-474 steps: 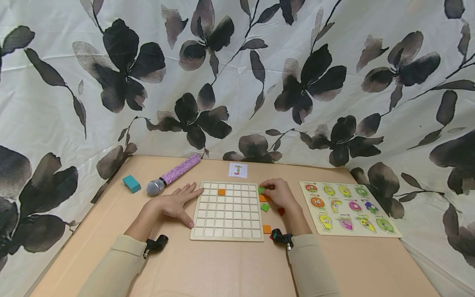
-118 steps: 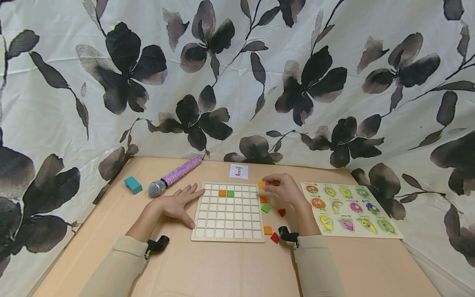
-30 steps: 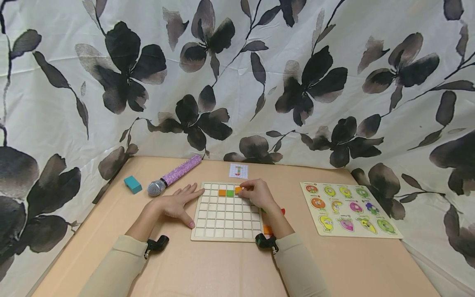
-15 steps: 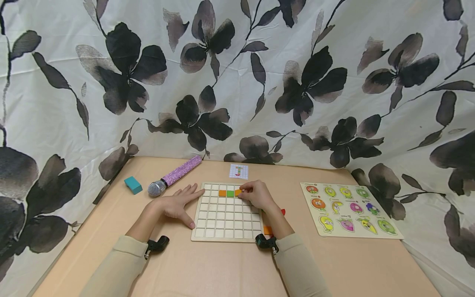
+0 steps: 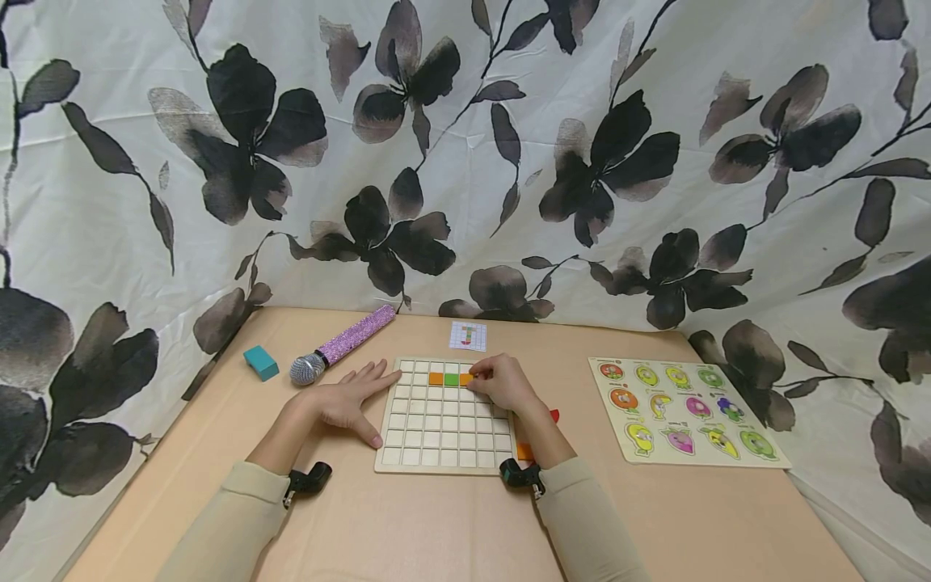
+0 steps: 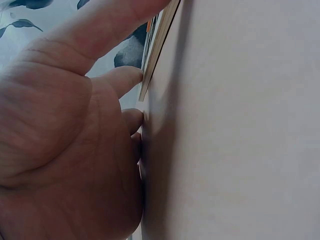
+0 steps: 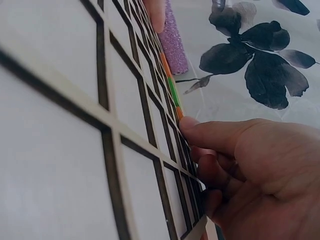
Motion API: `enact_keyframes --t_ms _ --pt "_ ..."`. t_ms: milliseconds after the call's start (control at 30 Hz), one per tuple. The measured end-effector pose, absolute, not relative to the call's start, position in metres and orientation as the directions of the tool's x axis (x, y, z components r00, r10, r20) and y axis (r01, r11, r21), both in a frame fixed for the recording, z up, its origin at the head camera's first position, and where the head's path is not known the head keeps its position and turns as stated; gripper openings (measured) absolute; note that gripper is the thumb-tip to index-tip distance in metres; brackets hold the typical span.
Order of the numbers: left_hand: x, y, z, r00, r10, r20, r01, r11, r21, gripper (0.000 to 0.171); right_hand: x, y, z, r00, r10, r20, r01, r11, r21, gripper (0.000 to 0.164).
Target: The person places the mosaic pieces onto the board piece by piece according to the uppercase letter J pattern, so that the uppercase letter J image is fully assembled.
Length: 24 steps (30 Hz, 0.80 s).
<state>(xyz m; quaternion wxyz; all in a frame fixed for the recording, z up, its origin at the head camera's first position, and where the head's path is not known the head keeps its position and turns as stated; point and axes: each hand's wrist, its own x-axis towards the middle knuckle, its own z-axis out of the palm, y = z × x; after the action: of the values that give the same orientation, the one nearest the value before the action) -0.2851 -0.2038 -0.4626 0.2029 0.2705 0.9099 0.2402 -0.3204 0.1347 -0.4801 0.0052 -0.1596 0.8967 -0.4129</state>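
Observation:
A wooden grid board (image 5: 445,436) of small square cells lies in the middle of the table. In its second row from the top, an orange square tile (image 5: 436,378) and a green tile (image 5: 452,379) sit side by side. My right hand (image 5: 505,384) has its thumb and fingertips on another orange tile (image 5: 466,378), just right of the green one. The right wrist view shows the thumb at that orange tile (image 7: 179,113) and the other fingers curled below. My left hand (image 5: 342,404) is spread, with thumb and index finger touching the board's left edge.
More tiles, one orange (image 5: 524,451), lie right of the board, partly hidden by the right arm. Behind is a small pattern card (image 5: 468,335). A glittery microphone (image 5: 342,343) and teal block (image 5: 260,362) lie left, a fruit picture board (image 5: 687,411) right.
Since the oldest frame, the green tile has come onto the board. The right hand then brought the second orange tile over from the right, and it now lies flat. The left hand stays put.

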Motion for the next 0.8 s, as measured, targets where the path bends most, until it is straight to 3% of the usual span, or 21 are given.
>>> enact_keyframes --t_ms 800 --pt "-0.2855 -0.2038 -0.4626 -0.767 0.595 -0.239 0.396 0.733 0.552 0.13 -0.3168 0.1332 -0.4757 -0.95 -0.296 0.098 -0.275 0.645 -0.713 0.022"
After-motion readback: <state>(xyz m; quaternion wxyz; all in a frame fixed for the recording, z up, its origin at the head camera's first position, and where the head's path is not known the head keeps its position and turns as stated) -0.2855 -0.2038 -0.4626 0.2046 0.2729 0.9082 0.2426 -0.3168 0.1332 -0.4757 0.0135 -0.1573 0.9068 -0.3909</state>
